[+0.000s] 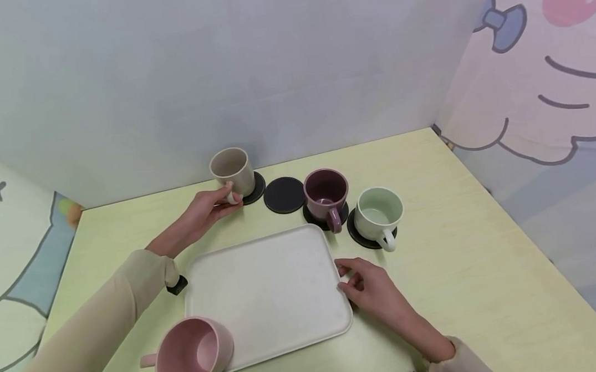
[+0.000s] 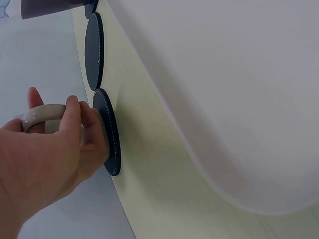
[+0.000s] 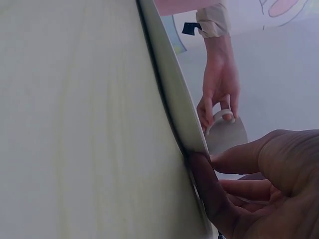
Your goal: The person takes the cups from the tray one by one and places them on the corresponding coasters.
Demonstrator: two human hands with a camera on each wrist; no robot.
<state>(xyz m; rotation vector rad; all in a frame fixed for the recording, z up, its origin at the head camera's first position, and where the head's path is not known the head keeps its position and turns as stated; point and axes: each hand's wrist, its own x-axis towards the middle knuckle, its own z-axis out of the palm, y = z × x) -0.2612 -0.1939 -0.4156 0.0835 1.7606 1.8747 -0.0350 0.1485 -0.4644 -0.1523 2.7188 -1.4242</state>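
My left hand [image 1: 206, 215] grips the handle of a beige mug [image 1: 233, 169]. The mug is upright over the leftmost black coaster [image 1: 259, 189]. In the left wrist view, fingers [image 2: 72, 117] curl through the handle [image 2: 45, 113], right by that coaster. At the right edge of a white rectangular tray [image 1: 267, 293], my right hand [image 1: 374, 288] pinches the rim between thumb and fingers, as the right wrist view also shows on the tray rim [image 3: 187, 104]. A large pink mug [image 1: 220, 345] overlaps the tray's near left corner, handle to the left.
A bare black coaster [image 1: 284, 195] lies right of the beige mug. Beyond it, a purple mug [image 1: 323, 193] and a pale green mug [image 1: 379, 213] stand on coasters, handles toward me. A pale wall [image 1: 273, 81] rises behind the light wood table [image 1: 480, 244].
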